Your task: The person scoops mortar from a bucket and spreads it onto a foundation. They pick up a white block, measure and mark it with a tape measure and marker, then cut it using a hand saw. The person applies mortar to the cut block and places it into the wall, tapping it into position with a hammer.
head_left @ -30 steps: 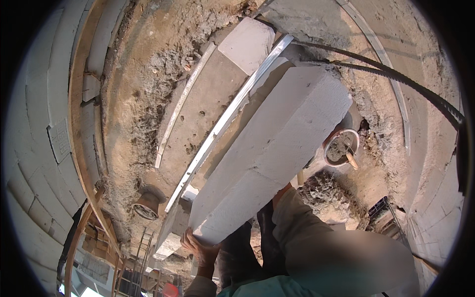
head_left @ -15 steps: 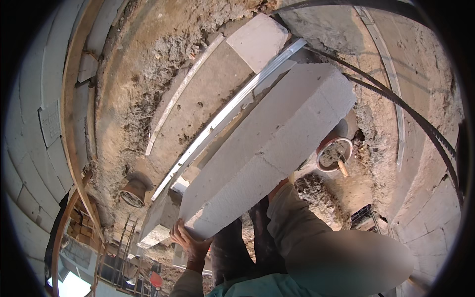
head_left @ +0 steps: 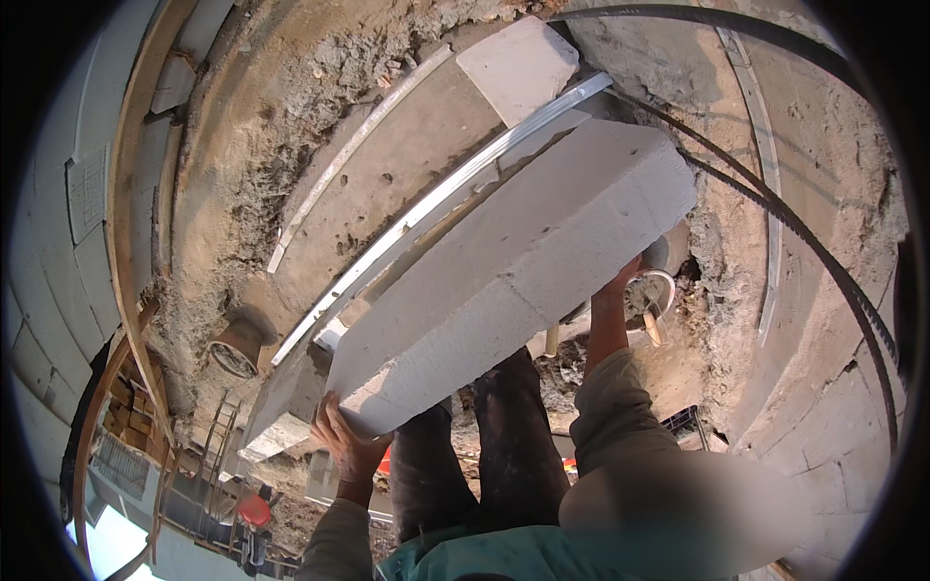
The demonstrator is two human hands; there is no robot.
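Note:
A long, pale grey concrete block (head_left: 504, 261) lies slantwise in front of me, its far end up and to the right. My left hand (head_left: 347, 447) grips the block's near left corner, with fingers over the end face. On the block's right side, my right hand (head_left: 618, 279) holds the lower edge toward the far end. Its fingertips are partly hidden by the block. Along the block's left side runs a long white straight bar (head_left: 436, 203). I cannot tell what bears the block's underside.
Right of the block stands a bucket (head_left: 668, 286) with a wooden-handled tool (head_left: 655, 329) in it. Another bucket (head_left: 237, 347) stands at left. Dark ribbed bars (head_left: 775, 198) arch across the right. A squared block (head_left: 520, 70) sits beyond. A red-helmeted person (head_left: 254, 513) is lower left.
My right hand has moved up and right along the block's side, toward its far end. My left hand keeps its grip at the near corner. The view has shifted slightly.

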